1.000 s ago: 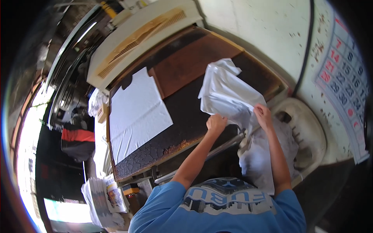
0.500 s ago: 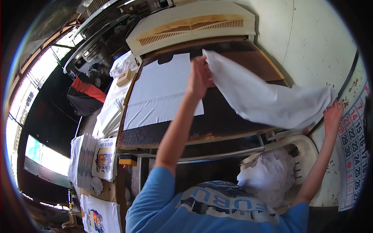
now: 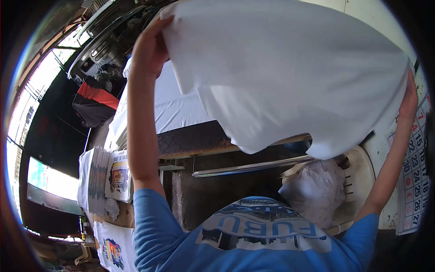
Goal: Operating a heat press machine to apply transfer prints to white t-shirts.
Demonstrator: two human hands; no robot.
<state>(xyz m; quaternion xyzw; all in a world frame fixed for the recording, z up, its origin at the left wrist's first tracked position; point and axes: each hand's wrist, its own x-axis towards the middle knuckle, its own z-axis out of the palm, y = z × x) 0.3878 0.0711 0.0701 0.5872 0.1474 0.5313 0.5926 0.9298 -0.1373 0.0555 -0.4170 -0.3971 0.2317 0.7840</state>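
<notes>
A white T-shirt [image 3: 285, 68] is stretched in the air between my two hands, its curved neckline hanging toward me. My left hand [image 3: 152, 50] grips its far left corner, fingers closed on the cloth. On the right side, my right hand [image 3: 409, 97] pinches the other edge near the wall. Behind and below the raised cloth, a second white T-shirt [image 3: 179, 106] lies flat on the dark, worn bed [image 3: 192, 140] of a press. Most of that bed and the machine's cream housing are hidden by the lifted cloth.
A plastic chair [image 3: 362, 170] with a bundle of white cloth [image 3: 315, 190] stands below right. A metal rail [image 3: 253, 167] runs along the press front. Stacked printed shirts [image 3: 93, 181] sit at left. A calendar [image 3: 414, 181] hangs on the right wall.
Both hands have raised and spread the T-shirt. My left hand moved left and upward, my right hand upward. The cloth now covers most of the press from view.
</notes>
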